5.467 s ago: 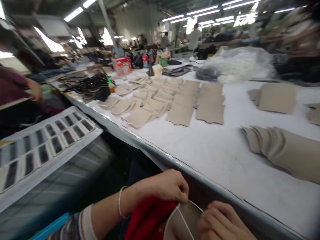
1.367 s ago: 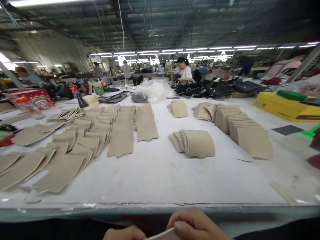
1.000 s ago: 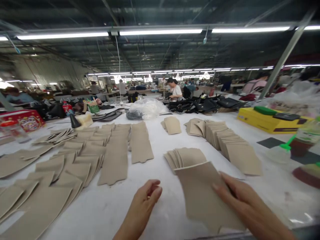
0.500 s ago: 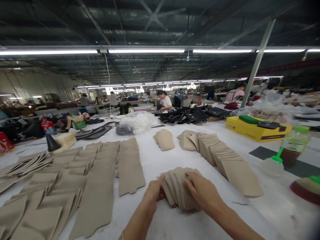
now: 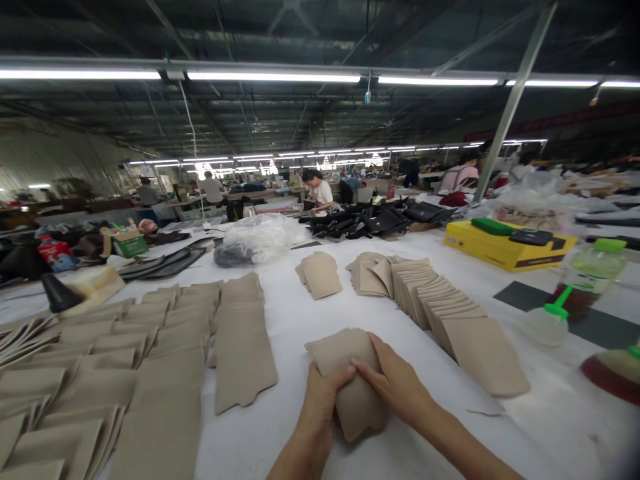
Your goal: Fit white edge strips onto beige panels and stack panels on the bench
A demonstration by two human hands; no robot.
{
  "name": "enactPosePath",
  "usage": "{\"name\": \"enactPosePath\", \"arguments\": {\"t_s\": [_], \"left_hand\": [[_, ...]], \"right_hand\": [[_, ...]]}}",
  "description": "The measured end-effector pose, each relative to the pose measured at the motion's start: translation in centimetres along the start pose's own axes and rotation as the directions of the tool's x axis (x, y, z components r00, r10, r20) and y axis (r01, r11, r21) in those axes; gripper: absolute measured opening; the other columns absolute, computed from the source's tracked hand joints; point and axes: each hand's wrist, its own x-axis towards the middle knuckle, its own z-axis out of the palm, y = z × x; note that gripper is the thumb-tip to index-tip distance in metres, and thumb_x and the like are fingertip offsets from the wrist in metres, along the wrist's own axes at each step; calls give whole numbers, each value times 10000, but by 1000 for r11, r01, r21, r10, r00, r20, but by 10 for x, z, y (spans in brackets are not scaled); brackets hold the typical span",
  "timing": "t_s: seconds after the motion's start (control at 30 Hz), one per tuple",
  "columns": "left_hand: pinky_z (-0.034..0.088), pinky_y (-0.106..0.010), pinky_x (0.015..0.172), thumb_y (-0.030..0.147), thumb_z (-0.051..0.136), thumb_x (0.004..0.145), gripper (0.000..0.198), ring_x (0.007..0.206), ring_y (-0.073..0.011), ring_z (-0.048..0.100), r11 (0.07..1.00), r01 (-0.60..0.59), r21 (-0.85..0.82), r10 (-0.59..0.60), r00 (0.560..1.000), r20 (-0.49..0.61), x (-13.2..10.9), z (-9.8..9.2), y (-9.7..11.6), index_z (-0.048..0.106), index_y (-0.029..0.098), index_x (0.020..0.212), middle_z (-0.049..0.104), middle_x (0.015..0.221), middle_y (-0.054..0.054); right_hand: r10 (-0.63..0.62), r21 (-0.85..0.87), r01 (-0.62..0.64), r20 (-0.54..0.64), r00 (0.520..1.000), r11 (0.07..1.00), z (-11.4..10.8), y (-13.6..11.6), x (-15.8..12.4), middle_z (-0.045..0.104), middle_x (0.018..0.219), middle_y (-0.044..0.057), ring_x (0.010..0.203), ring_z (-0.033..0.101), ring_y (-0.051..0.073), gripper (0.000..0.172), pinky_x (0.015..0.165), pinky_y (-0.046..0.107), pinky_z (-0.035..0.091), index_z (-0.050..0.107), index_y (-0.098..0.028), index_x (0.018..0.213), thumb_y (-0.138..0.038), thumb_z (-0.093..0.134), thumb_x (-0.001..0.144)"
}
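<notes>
Both of my hands grip a squared-up stack of beige cut pieces (image 5: 357, 403) over the white table. My left hand (image 5: 320, 400) is closed on its left edge, thumb on top. My right hand (image 5: 395, 377) wraps the right edge, its thumb tip close to the left one. The fingers beneath the stack are hidden. Beyond it lie a small pile of similar pieces (image 5: 320, 275) and a long fanned row of pieces (image 5: 450, 313) curving toward the right. On the left, overlapping rows of larger beige panels (image 5: 165, 393) cover the table.
A yellow box (image 5: 505, 250) stands at the right, near a green-capped bottle (image 5: 593, 273) and a small squeeze bottle (image 5: 547, 323). Clear plastic wrap (image 5: 265, 233) and black pieces (image 5: 385, 217) lie at the back. A black cone (image 5: 59, 293) sits left. A co-worker (image 5: 317, 190) sits beyond.
The spread-out pieces between my hands have come together into an even stack. Both thumbs now rest on top, close together. The view has shifted slightly downward and to the right.
</notes>
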Motion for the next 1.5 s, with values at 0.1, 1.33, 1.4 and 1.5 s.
{"name": "enactPosePath", "arguments": {"t_s": [0.1, 1.33, 1.4, 1.5], "left_hand": [[579, -349, 707, 170, 774, 622, 543, 889, -300, 696, 994, -10, -108, 6, 999, -32, 11, -1, 13, 611, 108, 1136, 727, 1019, -143], [127, -398, 1207, 371, 792, 665, 1126, 1460, -351, 211, 466, -138, 874, 513, 847, -140, 225, 52, 48, 92, -11, 1459, 244, 1527, -322], [111, -418, 1209, 377, 782, 682, 1106, 1471, -352, 174, 480, -136, 867, 499, 855, -142, 230, 56, 46, 88, 14, 1464, 200, 1544, -318], [91, -415, 1212, 364, 788, 697, 1093, 1487, -337, 121, 516, -149, 844, 464, 877, -128, 231, 59, 44, 92, 58, 1483, 142, 1575, -286]], "right_hand": [[-74, 83, 77, -39, 997, 994, -10, -14, 19, 589, 1323, 165, 1214, 550, 326, 686, 1024, 467, 424, 394, -142, 1451, -496, 499, 873], [-158, 212, 260, -404, 901, 942, 86, 65, 247, 311, 1560, 143, 1421, 292, 363, 597, 1124, 620, 292, 292, -219, 1502, -452, 499, 994], [-177, 149, 261, -422, 889, 954, 84, 67, 249, 262, 1581, 146, 1441, 247, 364, 562, 1134, 612, 284, 306, -208, 1499, -436, 453, 1007], [-239, 70, 296, -430, 871, 953, 79, 66, 247, 275, 1570, 150, 1438, 272, 344, 531, 1151, 556, 303, 346, -182, 1490, -394, 375, 1004]]}}
